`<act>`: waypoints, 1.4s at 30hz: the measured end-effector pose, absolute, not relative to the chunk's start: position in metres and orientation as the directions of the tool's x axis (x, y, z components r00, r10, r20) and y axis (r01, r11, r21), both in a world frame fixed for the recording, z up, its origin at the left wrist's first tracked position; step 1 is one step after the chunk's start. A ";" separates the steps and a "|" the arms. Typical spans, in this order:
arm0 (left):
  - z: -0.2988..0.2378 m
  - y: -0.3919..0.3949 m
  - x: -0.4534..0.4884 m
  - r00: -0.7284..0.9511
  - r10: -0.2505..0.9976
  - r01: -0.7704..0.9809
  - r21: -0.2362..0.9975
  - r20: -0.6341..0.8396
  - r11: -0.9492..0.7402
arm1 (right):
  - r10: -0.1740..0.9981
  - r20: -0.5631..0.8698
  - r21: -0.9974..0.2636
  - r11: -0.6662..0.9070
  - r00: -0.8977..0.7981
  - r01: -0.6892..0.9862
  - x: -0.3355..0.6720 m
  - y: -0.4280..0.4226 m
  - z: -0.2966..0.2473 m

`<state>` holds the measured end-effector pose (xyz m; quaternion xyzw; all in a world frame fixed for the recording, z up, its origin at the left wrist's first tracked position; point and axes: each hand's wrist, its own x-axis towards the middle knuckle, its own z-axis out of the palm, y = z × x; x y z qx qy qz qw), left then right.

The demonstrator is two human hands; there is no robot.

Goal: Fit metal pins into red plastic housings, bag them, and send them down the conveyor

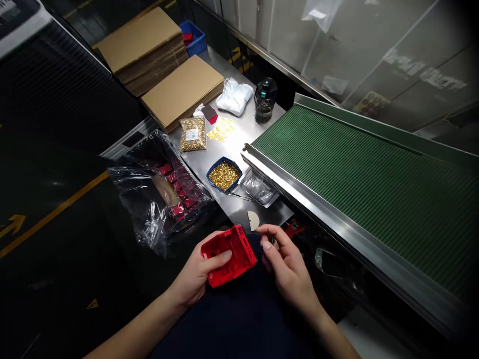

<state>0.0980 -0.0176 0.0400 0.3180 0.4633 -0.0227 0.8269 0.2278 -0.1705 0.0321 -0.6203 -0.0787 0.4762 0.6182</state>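
Observation:
My left hand (204,269) grips a red plastic housing (234,257), a shallow open shell tilted with its inside facing up, my thumb lying across its inner floor. To the right of the shell, my right hand (286,264) has its fingers curled, the thumb close to the index finger. A small dark or shiny bit shows between those fingers, too little to name. The index fingertip is right by a pale half-round piece (253,221) at the table's near edge; whether it touches is unclear. Beyond it stands a blue tray (208,180) of small gold-coloured parts (224,175), with tweezers (241,197) beside it.
A green conveyor belt (348,174) runs along the right. Left is a plastic-lined box (160,199) with red housings. On the metal table are a bag of gold parts (192,134), a silvery pouch (259,187), yellow stickers (221,129), a bottle (265,102) and cardboard sheets (183,92).

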 end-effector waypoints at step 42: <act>0.030 -0.007 0.110 0.623 0.369 0.325 0.657 -0.690 0.680 | 0.584 -0.360 -0.933 -0.211 0.727 -0.292 0.223 -0.149 0.033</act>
